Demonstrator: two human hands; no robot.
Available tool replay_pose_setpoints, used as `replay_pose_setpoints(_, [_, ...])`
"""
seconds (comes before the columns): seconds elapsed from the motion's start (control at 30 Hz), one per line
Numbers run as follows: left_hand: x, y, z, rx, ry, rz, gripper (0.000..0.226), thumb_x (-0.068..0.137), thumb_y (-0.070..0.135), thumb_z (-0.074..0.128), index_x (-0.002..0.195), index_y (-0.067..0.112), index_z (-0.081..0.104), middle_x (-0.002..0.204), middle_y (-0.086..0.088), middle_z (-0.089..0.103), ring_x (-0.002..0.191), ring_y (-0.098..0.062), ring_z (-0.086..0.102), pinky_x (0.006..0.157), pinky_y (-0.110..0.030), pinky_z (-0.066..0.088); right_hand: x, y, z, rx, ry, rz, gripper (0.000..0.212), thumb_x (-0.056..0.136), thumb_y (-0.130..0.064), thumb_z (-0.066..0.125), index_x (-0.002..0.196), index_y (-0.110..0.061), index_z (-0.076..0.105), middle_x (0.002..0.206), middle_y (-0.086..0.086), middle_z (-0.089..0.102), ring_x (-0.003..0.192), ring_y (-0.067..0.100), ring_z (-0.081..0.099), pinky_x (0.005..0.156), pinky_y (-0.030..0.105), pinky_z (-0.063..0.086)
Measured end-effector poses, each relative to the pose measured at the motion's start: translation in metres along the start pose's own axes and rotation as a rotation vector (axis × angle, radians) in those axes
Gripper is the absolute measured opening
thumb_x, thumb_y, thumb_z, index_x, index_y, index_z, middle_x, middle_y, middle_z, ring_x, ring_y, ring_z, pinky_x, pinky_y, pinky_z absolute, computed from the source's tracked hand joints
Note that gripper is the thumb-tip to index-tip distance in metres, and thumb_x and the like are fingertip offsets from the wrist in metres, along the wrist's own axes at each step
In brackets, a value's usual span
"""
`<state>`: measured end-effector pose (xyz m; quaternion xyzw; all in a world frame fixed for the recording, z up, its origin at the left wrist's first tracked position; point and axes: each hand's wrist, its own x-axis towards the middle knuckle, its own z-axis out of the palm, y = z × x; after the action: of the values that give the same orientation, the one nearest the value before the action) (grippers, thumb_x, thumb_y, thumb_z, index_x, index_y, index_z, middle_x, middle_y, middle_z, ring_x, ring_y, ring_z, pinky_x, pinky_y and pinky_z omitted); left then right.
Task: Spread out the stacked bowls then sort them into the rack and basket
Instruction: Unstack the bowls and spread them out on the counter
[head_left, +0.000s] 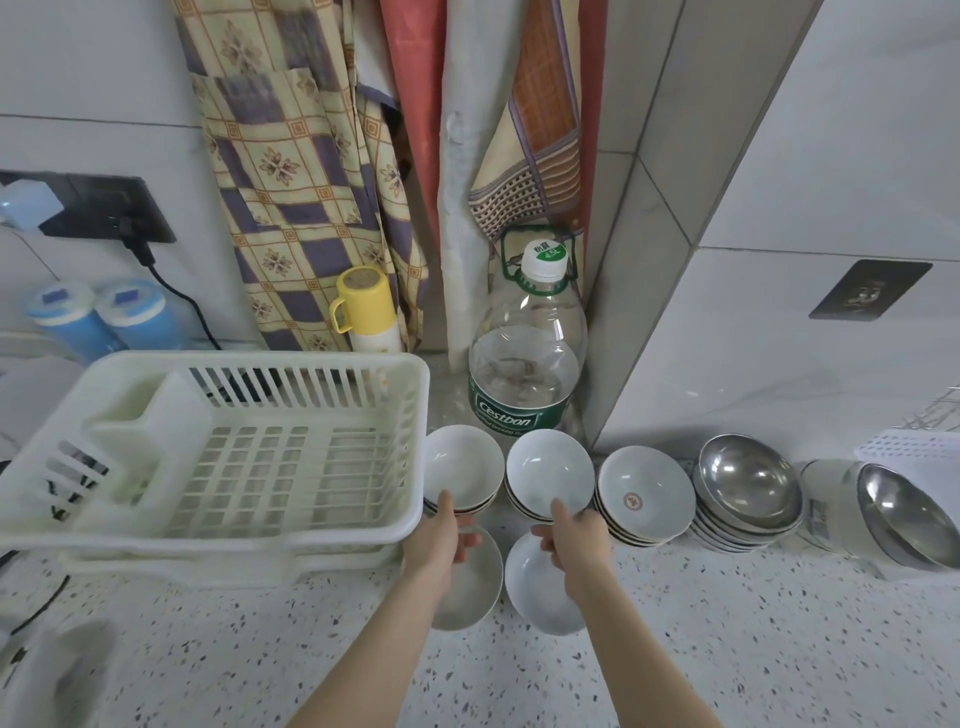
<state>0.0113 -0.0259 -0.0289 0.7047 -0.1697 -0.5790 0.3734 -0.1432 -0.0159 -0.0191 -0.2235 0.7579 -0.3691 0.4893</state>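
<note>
Two short stacks of white bowls stand side by side at the back of the counter, the left stack (462, 462) and the right stack (548, 467). My left hand (444, 535) pinches the near rim of the left stack's top bowl, thumb inside. In the same way my right hand (576, 535) pinches the top bowl of the right stack. Two single white bowls lie in front, one (475, 592) under my left hand and one (540, 592) under my right. The white plastic dish rack (218, 452) stands at the left.
Right of the stacks come a stack of white bowls with a red emblem (644, 493), a stack of steel bowls (748, 488), and tilted steel bowls (904, 514). A white basket (914, 452) shows at the right edge. A large water bottle (524, 353) stands behind.
</note>
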Motion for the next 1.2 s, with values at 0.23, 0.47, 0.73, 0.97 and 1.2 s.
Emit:
replay_pose_setpoints(0.23, [0.004, -0.006, 0.0, -0.062, 0.019, 0.053, 0.034, 0.103, 0.029, 0.047, 0.073, 0.019, 0.06, 0.066, -0.005, 0.071, 0.034, -0.012, 0.039, 0.033, -0.019, 0.025, 0.002, 0.005, 0.007, 0.034, 0.059, -0.024, 0.032, 0.089, -0.005, 0.044, 0.12, -0.008, 0.054, 0.071, 0.007, 0.074, 0.042, 0.009, 0.055, 0.047, 0.025, 0.04])
replay_pose_setpoints(0.47, [0.006, -0.006, 0.001, -0.131, 0.004, 0.08, 0.031, 0.104, 0.019, 0.044, 0.077, 0.015, 0.058, 0.059, 0.0, 0.073, 0.029, -0.005, 0.038, 0.031, -0.017, 0.024, -0.003, 0.002, 0.012, 0.124, 0.14, -0.074, 0.039, 0.084, 0.001, 0.041, 0.117, -0.007, 0.058, 0.069, 0.013, 0.073, 0.042, 0.008, 0.055, 0.05, 0.025, 0.041])
replay_pose_setpoints(0.73, [0.007, -0.008, 0.002, -0.156, 0.031, 0.066, 0.035, 0.101, 0.017, 0.045, 0.069, 0.017, 0.06, 0.063, -0.003, 0.075, 0.032, -0.004, 0.026, 0.038, -0.018, 0.023, -0.014, -0.003, 0.019, 0.205, 0.2, -0.105, 0.037, 0.086, 0.0, 0.04, 0.117, -0.007, 0.058, 0.076, 0.016, 0.072, 0.052, 0.009, 0.058, 0.056, 0.025, 0.044])
replay_pose_setpoints(0.97, [0.002, -0.005, 0.003, -0.262, -0.041, 0.075, 0.056, 0.098, 0.01, 0.044, 0.05, 0.02, 0.069, 0.07, -0.009, 0.073, 0.037, -0.006, 0.025, 0.044, -0.021, 0.019, -0.021, -0.007, 0.021, 0.221, 0.219, -0.117, 0.036, 0.084, 0.001, 0.039, 0.114, -0.002, 0.058, 0.07, 0.015, 0.071, 0.045, 0.008, 0.053, 0.054, 0.025, 0.042])
replay_pose_setpoints(1.2, [-0.002, 0.0, 0.004, -0.232, -0.148, 0.107, 0.059, 0.096, 0.015, 0.042, 0.052, 0.035, 0.075, 0.078, -0.014, 0.056, 0.039, -0.005, 0.03, 0.05, -0.025, 0.022, -0.032, -0.004, 0.023, 0.394, 0.22, -0.107, 0.038, 0.084, 0.0, 0.036, 0.113, -0.004, 0.061, 0.065, 0.017, 0.066, 0.04, 0.004, 0.047, 0.053, 0.025, 0.041])
